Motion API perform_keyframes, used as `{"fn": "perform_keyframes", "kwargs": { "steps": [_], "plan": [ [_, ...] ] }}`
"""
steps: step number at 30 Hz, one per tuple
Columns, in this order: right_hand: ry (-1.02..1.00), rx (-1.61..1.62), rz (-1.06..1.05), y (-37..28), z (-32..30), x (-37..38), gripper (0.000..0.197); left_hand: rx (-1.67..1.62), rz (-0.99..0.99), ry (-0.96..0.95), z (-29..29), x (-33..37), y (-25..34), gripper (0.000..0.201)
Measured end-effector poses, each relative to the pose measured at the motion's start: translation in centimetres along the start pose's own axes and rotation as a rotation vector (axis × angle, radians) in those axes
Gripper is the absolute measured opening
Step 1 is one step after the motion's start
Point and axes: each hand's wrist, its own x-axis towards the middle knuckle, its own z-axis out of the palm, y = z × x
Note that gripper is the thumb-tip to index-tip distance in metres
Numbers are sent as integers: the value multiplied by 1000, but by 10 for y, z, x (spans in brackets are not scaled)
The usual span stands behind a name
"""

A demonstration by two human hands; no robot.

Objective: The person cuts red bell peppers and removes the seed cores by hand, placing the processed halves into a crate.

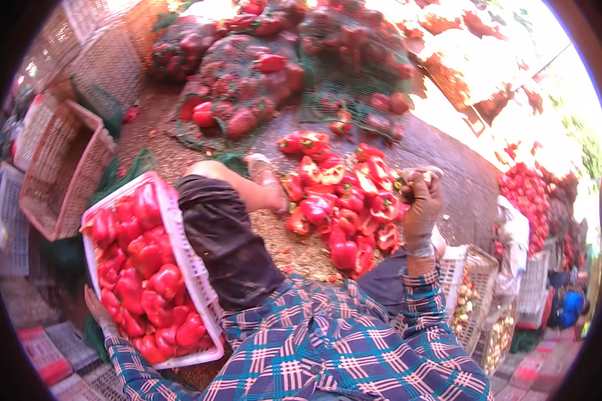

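Observation:
Beside my left leg stands a white plastic crate, tilted and filled with red bell peppers. My left hand lies along the crate's outer left side, fingers stretched out. To the right, my gloved right hand is raised with its fingers curled closed. A small dark and pale bit shows at its fingertips, too small to name. Just left of that hand, a pile of red bell peppers, several of them cut open, lies on the ground between my legs.
Green mesh sacks of peppers lie ahead. A pinkish crate stands at the left among other crates. At my right, a pale crate holds pepper scraps. Farther right is a heap of red peppers. Seeds and scraps litter the floor.

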Motion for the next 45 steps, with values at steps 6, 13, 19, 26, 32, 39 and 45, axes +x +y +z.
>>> {"fn": "perform_keyframes", "kwargs": {
  "steps": [6,13,19,26,32,39,45],
  "plan": [
    [531,-413,-28,17,-250,9,17,792,26,99,63,-34,80,52],
    [441,-1469,96,38,-376,-36,42,987,-127,-60,70,-28,66,66],
    [-324,-1328,-332,35,-139,-5,51,501,-89,-84,22,-3,31,63],
    [-1471,-1588,217,205,-32,-49,60,-434,25,-195,119,-84,390,48],
    [-1359,-1431,49,198,-46,-66,49,-901,-38,-911,223,-186,514,50],
    [-640,-950,-465,103,-34,-95,52,-911,-1033,-1555,335,-304,490,70],
    [-583,-730,-571,83,4,-110,54,-1232,-884,-1550,359,-306,502,60]
  ]
}}
